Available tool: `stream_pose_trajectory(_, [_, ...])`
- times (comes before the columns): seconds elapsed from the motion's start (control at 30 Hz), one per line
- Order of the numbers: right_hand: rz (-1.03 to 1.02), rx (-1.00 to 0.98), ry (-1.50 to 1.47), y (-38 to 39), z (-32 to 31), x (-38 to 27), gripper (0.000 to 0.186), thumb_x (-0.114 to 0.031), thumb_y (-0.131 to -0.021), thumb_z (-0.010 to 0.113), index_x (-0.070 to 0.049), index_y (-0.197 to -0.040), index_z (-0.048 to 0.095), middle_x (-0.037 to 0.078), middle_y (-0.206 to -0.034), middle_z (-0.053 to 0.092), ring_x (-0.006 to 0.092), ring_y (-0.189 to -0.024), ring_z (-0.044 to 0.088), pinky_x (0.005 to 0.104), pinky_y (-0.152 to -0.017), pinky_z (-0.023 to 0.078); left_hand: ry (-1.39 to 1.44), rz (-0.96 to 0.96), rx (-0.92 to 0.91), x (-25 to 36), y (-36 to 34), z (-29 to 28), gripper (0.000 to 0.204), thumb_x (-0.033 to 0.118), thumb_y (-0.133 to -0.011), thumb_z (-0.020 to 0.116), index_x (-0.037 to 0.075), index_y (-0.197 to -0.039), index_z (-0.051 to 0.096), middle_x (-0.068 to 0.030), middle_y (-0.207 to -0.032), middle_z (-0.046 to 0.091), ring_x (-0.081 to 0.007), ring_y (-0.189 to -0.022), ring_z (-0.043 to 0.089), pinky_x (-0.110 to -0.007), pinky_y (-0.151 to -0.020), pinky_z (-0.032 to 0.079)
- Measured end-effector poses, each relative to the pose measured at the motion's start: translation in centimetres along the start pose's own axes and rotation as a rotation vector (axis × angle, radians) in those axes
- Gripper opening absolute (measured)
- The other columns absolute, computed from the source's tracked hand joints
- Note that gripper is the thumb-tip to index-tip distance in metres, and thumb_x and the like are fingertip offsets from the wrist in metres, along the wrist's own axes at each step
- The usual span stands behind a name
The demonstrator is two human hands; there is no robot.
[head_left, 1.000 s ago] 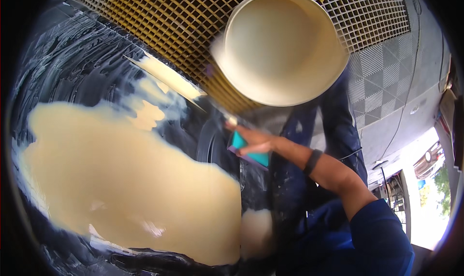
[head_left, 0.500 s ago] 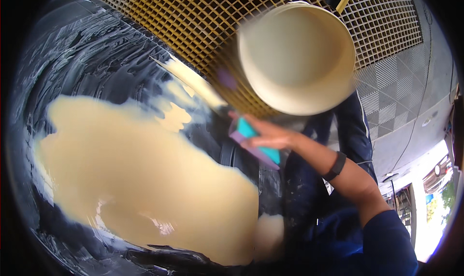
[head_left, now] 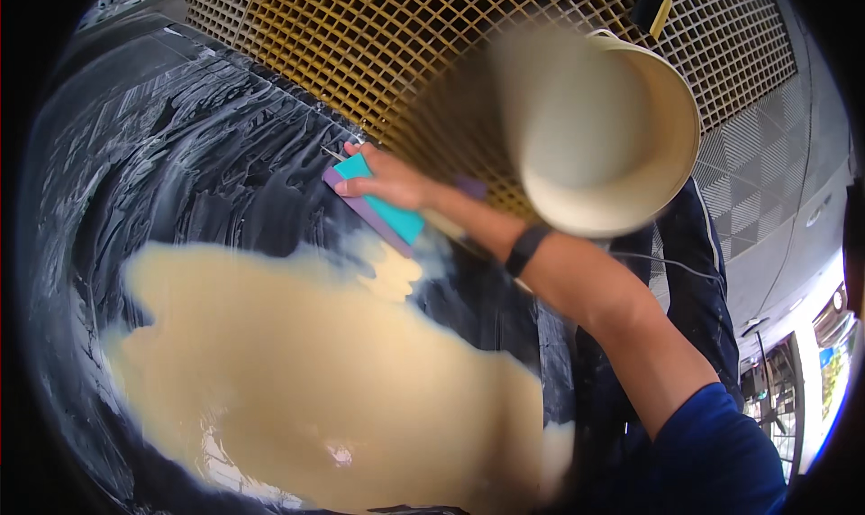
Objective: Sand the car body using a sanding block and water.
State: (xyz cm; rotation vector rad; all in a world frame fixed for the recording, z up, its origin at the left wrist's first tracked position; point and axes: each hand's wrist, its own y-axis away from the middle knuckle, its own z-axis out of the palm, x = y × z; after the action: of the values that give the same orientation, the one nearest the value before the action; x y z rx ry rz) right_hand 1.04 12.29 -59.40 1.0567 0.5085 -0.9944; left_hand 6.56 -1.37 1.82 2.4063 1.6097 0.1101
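Note:
My right hand point(head_left: 383, 180) grips a two-layer sanding block point(head_left: 383, 210), teal on top and purple beneath. Its purple face lies against a dark car panel point(head_left: 225, 145) streaked with whitish wet residue. Just below the block spreads a large smooth beige patch point(head_left: 306, 362), with a ragged, thinned edge close to it. My right thumb is on the near side of the block, the other fingers along its far side. A dark band circles my right wrist. My left hand is outside the picture.
A cream bucket point(head_left: 671, 109), blurred on its left side, stands right of my forearm over a yellowish floor grating point(head_left: 360, 37). Beyond it lies a small black-and-yellow object point(head_left: 651, 10). A car wheel point(head_left: 126, 1) shows at upper left, grey floor tiles point(head_left: 748, 191) at right.
My right hand has carried the sanding block up and left, from the panel's lower edge onto its streaked part. The whole view has shifted slightly.

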Motion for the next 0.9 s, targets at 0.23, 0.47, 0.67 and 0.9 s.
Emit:
stream_pose_trajectory(0.23, [-0.026, -0.057, 0.141, 1.8, -0.4, -0.1, 0.115, -0.073, -0.082, 0.056, 0.011, -0.153, 0.022, 0.029, -0.157, 0.032, 0.0403, -0.144, 0.036, 0.0408, -0.119, 0.03, -0.084, 0.083, -0.026, -1.1, -1.0, 0.8, 0.067, 0.061, -0.087, 0.066, 0.01, -0.128, 0.053, -0.0257, -0.155, 0.029, -0.0462, -0.148, 0.019, -0.066, -0.116, 0.023])
stream_pose_trajectory(0.47, [-0.008, -0.069, 0.109, 5.6, -1.1, 0.6, 0.112, -0.071, -0.083, 0.057, 0.009, -0.153, 0.024, 0.029, -0.152, 0.039, 0.0404, -0.141, 0.04, 0.0416, -0.117, 0.032, -0.095, 0.085, 0.004, -0.4, -2.2, 2.4, 0.069, 0.062, -0.087, 0.066, 0.009, -0.129, 0.052, -0.0259, -0.155, 0.029, -0.0461, -0.148, 0.019, -0.066, -0.116, 0.023])
stream_pose_trajectory(0.67, [0.277, -0.252, 0.225, 19.2, -1.2, 3.4, 0.112, -0.068, -0.083, 0.061, 0.009, -0.154, 0.02, 0.031, -0.152, 0.038, 0.0411, -0.142, 0.039, 0.0422, -0.118, 0.031, -0.132, 0.07, 0.012, -0.3, -2.8, 2.0, 0.07, 0.063, -0.087, 0.065, 0.009, -0.13, 0.052, -0.026, -0.155, 0.029, -0.0461, -0.148, 0.02, -0.066, -0.116, 0.024])
stream_pose_trajectory(0.9, [0.164, -0.056, 0.122, 24.3, 1.0, 7.9, 0.109, -0.059, -0.085, 0.065, 0.007, -0.156, 0.015, 0.032, -0.156, 0.029, 0.0422, -0.146, 0.032, 0.0414, -0.121, 0.026, -0.13, 0.077, 0.021, -0.6, -3.7, 3.2, 0.072, 0.064, -0.087, 0.065, 0.009, -0.131, 0.051, -0.0262, -0.155, 0.029, -0.046, -0.147, 0.02, -0.066, -0.116, 0.024])
